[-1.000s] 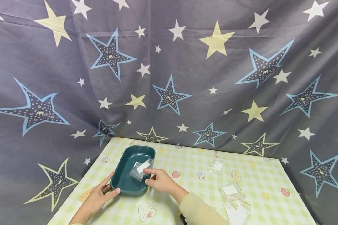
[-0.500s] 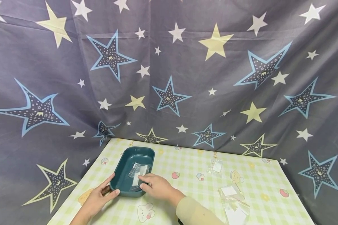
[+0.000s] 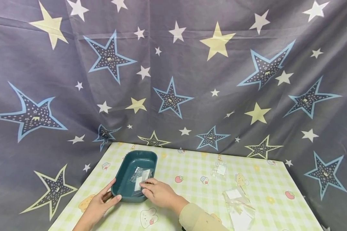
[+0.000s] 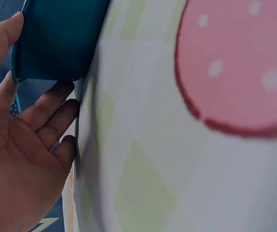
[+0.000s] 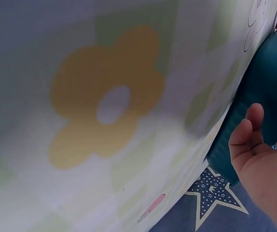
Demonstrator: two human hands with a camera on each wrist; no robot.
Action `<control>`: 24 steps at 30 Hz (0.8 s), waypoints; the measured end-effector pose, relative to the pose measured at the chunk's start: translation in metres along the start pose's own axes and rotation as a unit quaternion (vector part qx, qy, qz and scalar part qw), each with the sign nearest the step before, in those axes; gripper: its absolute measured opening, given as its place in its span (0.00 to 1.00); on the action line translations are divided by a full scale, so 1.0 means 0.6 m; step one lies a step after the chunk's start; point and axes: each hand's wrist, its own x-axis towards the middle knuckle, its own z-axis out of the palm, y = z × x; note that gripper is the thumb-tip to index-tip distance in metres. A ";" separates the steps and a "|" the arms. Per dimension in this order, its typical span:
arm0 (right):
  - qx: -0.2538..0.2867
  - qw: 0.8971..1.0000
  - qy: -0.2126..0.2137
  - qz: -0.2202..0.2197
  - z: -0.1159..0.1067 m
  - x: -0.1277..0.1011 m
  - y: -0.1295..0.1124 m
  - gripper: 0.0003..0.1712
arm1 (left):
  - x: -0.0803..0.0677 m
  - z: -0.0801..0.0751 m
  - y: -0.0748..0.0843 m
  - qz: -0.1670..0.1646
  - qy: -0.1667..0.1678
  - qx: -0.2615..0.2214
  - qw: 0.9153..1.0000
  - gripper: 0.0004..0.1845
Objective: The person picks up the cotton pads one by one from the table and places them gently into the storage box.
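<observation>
Both my hands at the teal tray, a clear packet lying inside it.

My left hand (image 3: pixel 99 203) steadies the near left corner of the teal tray (image 3: pixel 124 173), thumb resting on the rim and the fingers (image 4: pixel 51 108) straight and loosely spread along the outer wall, as the left wrist view shows. My right hand (image 3: pixel 157 192) reaches over the tray's near right edge, its fingers bent down onto the clear plastic packet (image 3: pixel 141 177) with a white insert that lies on the tray floor; whether they pinch it or only press it I cannot tell. The tray sits at the left end of the bench (image 3: pixel 191 192), which wears a green checked cloth. Well apart to the right lie a small clear packet (image 3: pixel 220 169) and a loose pile of packets (image 3: pixel 238 205).
</observation>
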 end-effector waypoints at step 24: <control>0.095 0.994 0.022 0.042 -0.029 -0.021 0.013 0.32 | -0.001 0.003 0.001 0.000 0.000 -0.014 1.000 0.48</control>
